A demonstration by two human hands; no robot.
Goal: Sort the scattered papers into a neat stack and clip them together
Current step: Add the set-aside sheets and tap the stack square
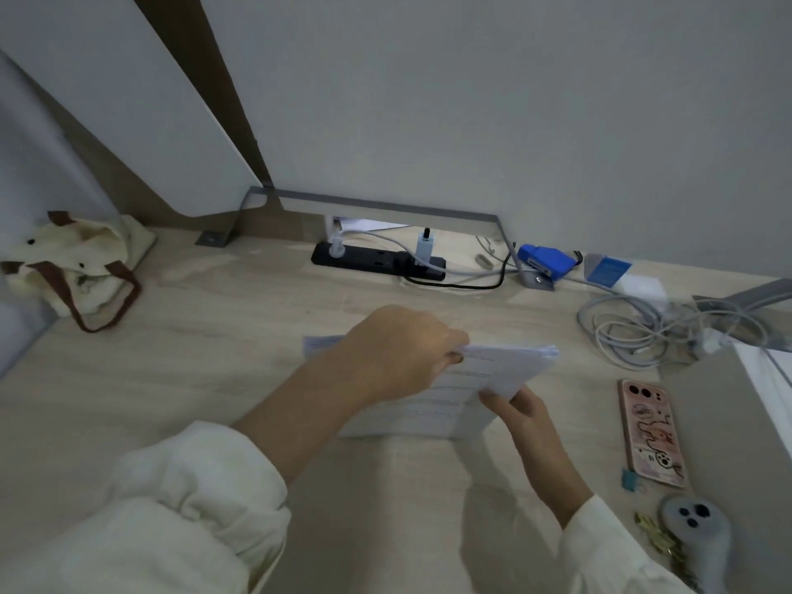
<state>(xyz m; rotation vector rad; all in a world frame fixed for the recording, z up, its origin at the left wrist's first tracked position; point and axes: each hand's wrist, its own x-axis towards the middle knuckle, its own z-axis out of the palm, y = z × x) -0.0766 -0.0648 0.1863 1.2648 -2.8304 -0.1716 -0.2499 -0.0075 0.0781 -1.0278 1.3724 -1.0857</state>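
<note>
Both hands pinch the sheaf of white printed papers (454,388) above the pale wooden worktop (214,358) — left hand (403,353) gripping the top, right hand (520,411) the lower corner. Tapping the edges flush first would help — the small blue binder clip (628,480) waits nearby.

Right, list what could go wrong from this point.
1. The white printed paper stack is pinched only at its edges by the left hand and right hand; fanned sheets could slip out.
2. The small blue binder clip lies far right beside the pink phone; reaching for it leaves one hand holding the stack.
</note>
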